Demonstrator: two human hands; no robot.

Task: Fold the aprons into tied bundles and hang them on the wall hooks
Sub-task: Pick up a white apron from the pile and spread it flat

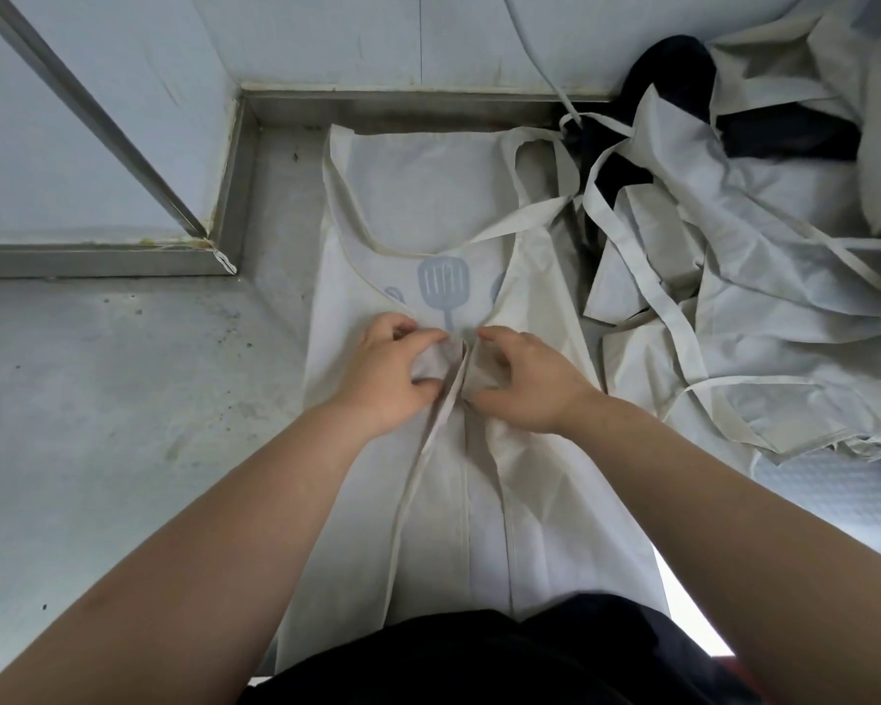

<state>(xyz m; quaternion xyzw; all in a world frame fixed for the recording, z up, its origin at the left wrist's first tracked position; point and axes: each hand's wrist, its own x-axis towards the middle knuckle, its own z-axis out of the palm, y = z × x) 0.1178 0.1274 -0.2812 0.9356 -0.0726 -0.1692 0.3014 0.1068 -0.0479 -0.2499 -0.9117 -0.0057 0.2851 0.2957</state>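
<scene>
1. A pale apron [418, 195] lies flat in the middle of the frame, on a grey metal table [98, 399]. Its top reaches toward the wall [326, 38] at the top of the frame. Its bottom end hangs over the near table edge.
2. The apron's two sides are folded in, and they meet in a line down the middle.
3. A blue spatula picture [442, 284] shows on the apron, just above the hands.
4. The left hand [385, 371] is on the left flap. Its fingers are bent and pinch a bit of the cloth against the thumb.
5. The right hand [527, 381] is just beside it on the right flap. Its fingers are bent too and grip the cloth.
6. The two hands are close, nearly touching, at the middle line.
7. A thin strap [418, 480] runs from between the hands down toward the lower left.
8. A messy pile of aprons [733, 297] fills the right side of the frame, with straps going every way.
9. A dark cloth [672, 68] pokes out of that pile in the upper right.
</scene>
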